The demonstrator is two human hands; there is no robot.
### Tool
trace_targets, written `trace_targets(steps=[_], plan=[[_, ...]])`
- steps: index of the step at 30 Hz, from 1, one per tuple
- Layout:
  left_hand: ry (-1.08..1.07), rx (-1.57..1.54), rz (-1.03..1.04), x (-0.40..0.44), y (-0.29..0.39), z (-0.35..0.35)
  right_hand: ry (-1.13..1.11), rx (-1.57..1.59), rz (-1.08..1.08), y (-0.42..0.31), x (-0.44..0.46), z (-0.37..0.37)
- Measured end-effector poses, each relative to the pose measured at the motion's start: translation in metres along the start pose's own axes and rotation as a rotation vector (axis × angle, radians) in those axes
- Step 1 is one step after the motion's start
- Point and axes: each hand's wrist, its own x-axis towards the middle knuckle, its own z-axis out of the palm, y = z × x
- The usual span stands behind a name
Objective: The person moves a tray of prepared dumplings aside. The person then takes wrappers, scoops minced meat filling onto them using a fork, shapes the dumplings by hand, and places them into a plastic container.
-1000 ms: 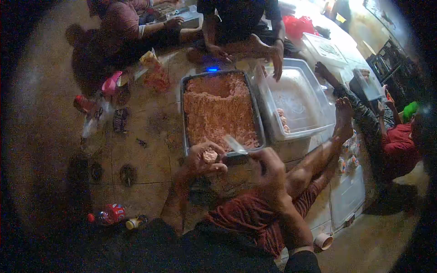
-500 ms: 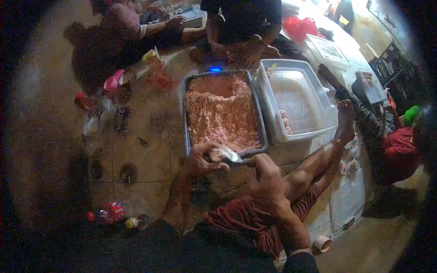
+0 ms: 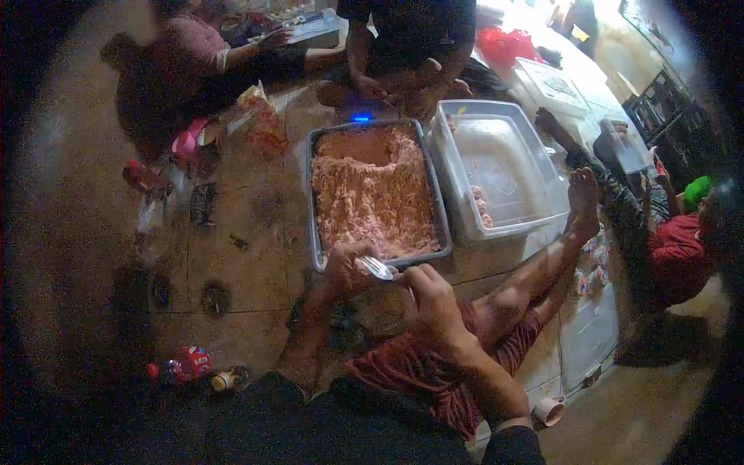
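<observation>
In my right hand (image 3: 434, 298) is a metal fork (image 3: 377, 268), gripped by its handle with the tines pointing left. Those tines meet the fingers of my left hand (image 3: 345, 270), which curl around a small lump of pink minced mixture, mostly hidden. Both hands are over the near edge of a grey tub (image 3: 444, 225). Inside that tub lies a mass of pink minced mixture (image 3: 372, 205), scooped out at its far end. To its right stands a clear plastic bin (image 3: 504, 178) with several small pink lumps along its left side.
Past the tub sits a person (image 3: 411, 39) in dark clothes; another person (image 3: 178, 70) is at the left, a third in red (image 3: 674, 248) at the right. Bottles (image 3: 190, 364) lie at lower left, and a cup (image 3: 549, 411) lies at lower right. A bare leg (image 3: 535, 271) stretches beside the bin.
The fork and my right hand have shifted slightly left, and the fork's tines now show clearly against my left hand. The view has moved a little.
</observation>
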Motion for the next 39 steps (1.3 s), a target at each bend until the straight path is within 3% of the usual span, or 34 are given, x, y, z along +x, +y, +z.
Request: trace_targets(steps=[1, 2, 3, 6, 9, 13, 15, 17, 21, 23, 24, 26, 28, 30, 33, 34, 35, 37, 39], plan=[[-0.042, -0.035, -0.193, 0.001, -0.007, 0.001, 0.001, -0.003, -0.005, -0.003, 0.0, -0.004], [-0.048, -0.157, -0.062, 0.003, -0.019, -0.004, 0.022, 0.014, 0.009, -0.004, 0.001, -0.009], [-0.044, -0.157, -0.065, 0.003, -0.031, -0.002, 0.04, 0.035, 0.028, -0.006, 0.001, -0.011], [0.07, 0.041, 0.197, 0.008, -0.024, 0.005, 0.147, 0.075, 0.02, -0.021, 0.007, -0.021], [0.177, -0.069, 0.229, 0.013, 0.011, 0.003, 0.246, 0.114, 0.064, -0.027, 0.004, -0.024], [-0.311, 0.002, 0.28, 0.029, -0.034, -0.029, 0.181, 0.023, -0.038, -0.003, -0.001, -0.001], [-0.439, 0.02, 0.3, 0.027, -0.037, -0.024, 0.034, 0.037, 0.014, 0.001, 0.0, 0.005], [0.061, 0.054, 0.088, 0.007, -0.01, -0.007, 0.053, 0.007, 0.025, 0.005, 0.005, -0.005], [0.02, -0.21, -0.09, 0.006, -0.03, -0.007, 0.123, -0.14, 0.009, 0.016, 0.032, -0.01], [-0.024, -0.239, -0.034, 0.011, -0.014, 0.001, 0.103, -0.414, -0.175, 0.022, 0.045, 0.003], [-0.027, -0.328, 0.001, 0.014, -0.013, 0.008, 0.118, -0.431, -0.165, 0.029, 0.048, 0.012], [-0.049, -0.425, 0.041, 0.018, -0.01, 0.019, -0.015, -0.197, 0.051, 0.04, 0.051, 0.026], [-0.068, -0.513, 0.057, 0.016, -0.01, 0.028, -0.062, -0.175, 0.084, 0.045, 0.054, 0.021], [-0.086, -0.559, 0.071, 0.025, -0.016, 0.029, -0.069, -0.143, 0.039, 0.065, 0.055, 0.021], [-0.128, -0.496, 0.33, 0.032, -0.02, 0.032, 0.015, -0.17, -0.021, 0.077, 0.059, -0.016], [-0.026, -0.542, 0.202, 0.024, 0.0, 0.031, 0.015, -0.094, 0.032, 0.08, 0.063, -0.035], [0.076, -0.58, 0.076, 0.02, 0.01, 0.03, 0.18, -0.064, 0.105, 0.085, 0.066, -0.043], [0.033, -0.606, 0.132, 0.02, -0.01, 0.018, 0.216, -0.167, 0.107, 0.095, 0.079, -0.081], [0.04, -0.486, -0.001, 0.007, -0.018, 0.011, 0.197, -0.215, 0.196, 0.115, 0.097, -0.106]])
